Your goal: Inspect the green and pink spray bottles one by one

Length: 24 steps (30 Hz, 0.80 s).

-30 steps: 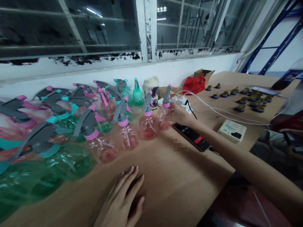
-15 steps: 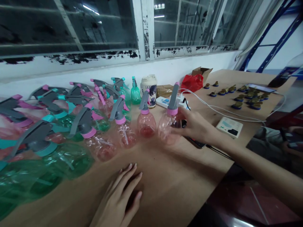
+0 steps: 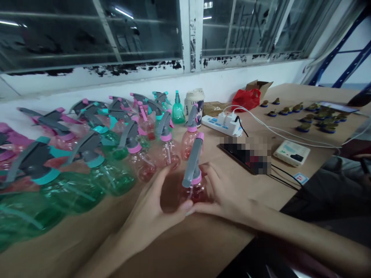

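A pink clear spray bottle (image 3: 194,191) with a grey trigger head and pink collar stands before me at the middle, its base hidden by my thumbs. My right hand (image 3: 224,195) is closed around its right side. My left hand (image 3: 155,210) curves round the left side with thumb and index finger spread. Its thumb tip meets my right thumb at the front of the bottle, while a gap shows between its palm and the bottle. Just behind stand another pink spray bottle (image 3: 189,139) and a pink one (image 3: 168,148) to its left.
Several green spray bottles (image 3: 111,175) and pink ones crowd the left. Behind are a paper cup (image 3: 193,102), a power strip (image 3: 220,124) and a red bag (image 3: 246,99). A phone (image 3: 240,154), cables, a white box (image 3: 291,152) and several brass-coloured pieces (image 3: 323,116) lie right.
My right hand has brought the pink spray bottle nearer to me. My left hand has left the tabletop and come up beside it. The view has turned slightly left.
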Each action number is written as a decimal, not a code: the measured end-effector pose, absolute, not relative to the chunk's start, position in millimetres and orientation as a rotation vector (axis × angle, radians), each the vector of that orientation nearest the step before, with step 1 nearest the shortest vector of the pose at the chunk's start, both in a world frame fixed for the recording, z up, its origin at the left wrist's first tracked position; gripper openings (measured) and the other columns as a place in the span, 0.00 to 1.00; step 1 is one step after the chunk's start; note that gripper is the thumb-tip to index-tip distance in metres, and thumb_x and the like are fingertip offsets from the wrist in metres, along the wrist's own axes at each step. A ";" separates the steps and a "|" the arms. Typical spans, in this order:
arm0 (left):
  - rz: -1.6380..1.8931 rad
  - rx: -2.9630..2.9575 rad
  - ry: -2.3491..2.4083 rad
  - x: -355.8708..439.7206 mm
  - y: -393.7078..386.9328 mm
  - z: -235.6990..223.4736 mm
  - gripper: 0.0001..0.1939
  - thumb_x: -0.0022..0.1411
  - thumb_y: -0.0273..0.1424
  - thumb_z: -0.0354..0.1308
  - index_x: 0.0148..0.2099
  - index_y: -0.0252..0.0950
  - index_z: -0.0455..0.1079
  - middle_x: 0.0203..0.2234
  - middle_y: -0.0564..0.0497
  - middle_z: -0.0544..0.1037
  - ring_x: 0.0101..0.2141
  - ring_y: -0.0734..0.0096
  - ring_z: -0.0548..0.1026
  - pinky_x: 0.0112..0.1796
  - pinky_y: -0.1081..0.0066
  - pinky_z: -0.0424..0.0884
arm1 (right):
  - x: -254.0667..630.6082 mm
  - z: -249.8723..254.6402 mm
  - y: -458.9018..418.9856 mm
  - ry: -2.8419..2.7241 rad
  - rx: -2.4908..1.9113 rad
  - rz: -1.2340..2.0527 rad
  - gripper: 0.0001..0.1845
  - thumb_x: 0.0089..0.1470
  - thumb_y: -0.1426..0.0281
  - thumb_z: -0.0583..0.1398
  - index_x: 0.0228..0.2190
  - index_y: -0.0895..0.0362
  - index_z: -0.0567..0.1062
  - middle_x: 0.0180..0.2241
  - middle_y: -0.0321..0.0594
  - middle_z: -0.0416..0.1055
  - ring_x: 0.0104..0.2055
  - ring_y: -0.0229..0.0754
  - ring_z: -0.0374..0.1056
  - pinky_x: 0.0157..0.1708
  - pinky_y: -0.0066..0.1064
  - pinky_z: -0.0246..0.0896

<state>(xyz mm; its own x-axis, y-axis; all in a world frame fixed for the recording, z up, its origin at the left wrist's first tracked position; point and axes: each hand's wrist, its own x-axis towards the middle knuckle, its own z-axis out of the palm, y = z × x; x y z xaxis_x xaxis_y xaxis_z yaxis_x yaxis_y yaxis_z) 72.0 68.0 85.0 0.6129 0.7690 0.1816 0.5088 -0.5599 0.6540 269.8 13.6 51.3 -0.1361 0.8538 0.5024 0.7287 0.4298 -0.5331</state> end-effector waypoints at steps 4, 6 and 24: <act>0.681 2.168 0.856 86.5 71.3 102.5 0.36 0.53 0.37 0.61 0.61 0.44 0.50 0.55 0.47 0.65 0.53 0.56 0.65 0.52 0.54 0.62 | 248.7 50.4 13.9 -1.942 -1.317 0.172 0.38 0.40 0.45 0.61 0.45 0.59 0.65 0.44 0.48 0.66 0.46 0.50 0.62 0.44 0.44 0.61; 0.721 2.131 0.753 92.6 73.2 108.6 0.32 0.54 0.35 0.60 0.59 0.44 0.53 0.52 0.49 0.68 0.50 0.59 0.68 0.51 0.56 0.64 | 239.0 50.1 13.4 -1.952 -1.321 0.158 0.38 0.41 0.45 0.60 0.47 0.58 0.65 0.46 0.48 0.66 0.48 0.51 0.60 0.47 0.45 0.59; 0.937 2.170 0.594 93.7 84.2 103.5 0.14 0.54 0.26 0.50 0.44 0.38 0.64 0.36 0.50 0.74 0.35 0.65 0.73 0.41 0.63 0.70 | 244.2 44.7 21.5 -2.082 -1.122 0.527 0.40 0.43 0.55 0.64 0.54 0.54 0.57 0.52 0.47 0.63 0.55 0.52 0.58 0.55 0.51 0.47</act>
